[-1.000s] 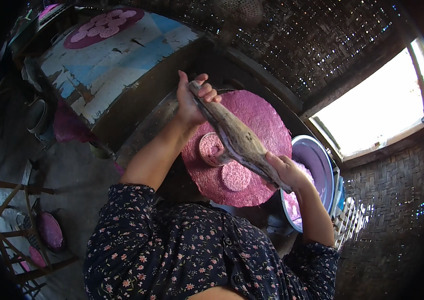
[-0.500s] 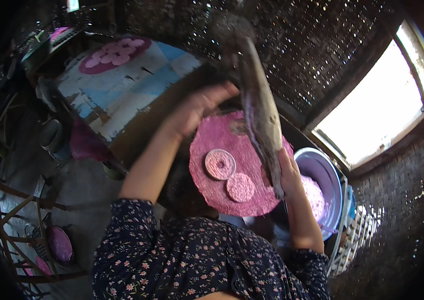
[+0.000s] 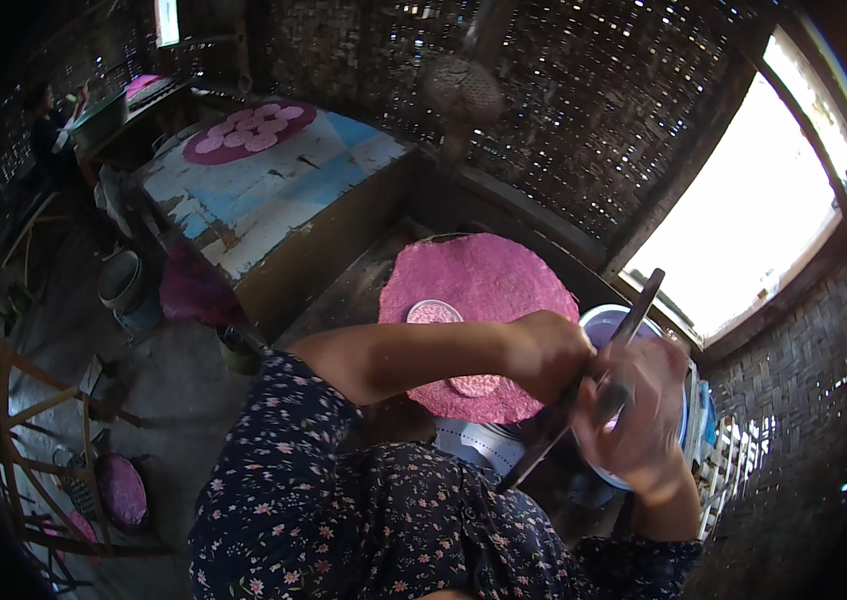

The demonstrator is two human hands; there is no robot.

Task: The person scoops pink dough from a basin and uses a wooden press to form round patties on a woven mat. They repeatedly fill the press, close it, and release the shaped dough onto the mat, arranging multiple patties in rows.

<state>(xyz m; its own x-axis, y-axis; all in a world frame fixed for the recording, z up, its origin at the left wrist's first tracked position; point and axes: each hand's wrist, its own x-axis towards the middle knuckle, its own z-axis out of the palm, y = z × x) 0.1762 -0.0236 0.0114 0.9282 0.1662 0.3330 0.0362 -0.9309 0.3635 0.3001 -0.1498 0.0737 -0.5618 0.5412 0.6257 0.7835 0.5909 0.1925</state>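
A long, narrow wooden bar [image 3: 641, 306] slants across in front of me at the right. My right hand [image 3: 641, 410], smeared by motion, is curled around its middle. My left arm reaches across to the right, and my left hand [image 3: 556, 352] is bent close against the bar with its fingers hidden. Beneath my forearm lies a round, flat pink mat [image 3: 479, 270]. On it are a pale ring mould [image 3: 434, 311] filled with pink strands and a round pink cake of strands [image 3: 474, 385], both partly covered by my arm.
Behind my right hand stands a bluish tub [image 3: 606, 318]. At the far left, a worn blue-and-white table [image 3: 274, 195] bears a pink mat with several round cakes. Wooden frames [image 3: 39, 405] and a pink-filled basin [image 3: 122, 490] stand at left. A person [image 3: 49, 130] is far left.
My left hand has swung right and down, across the mat to the bar. The wooden bar has turned and shifted right, with my right hand. The person at far left has come into view.
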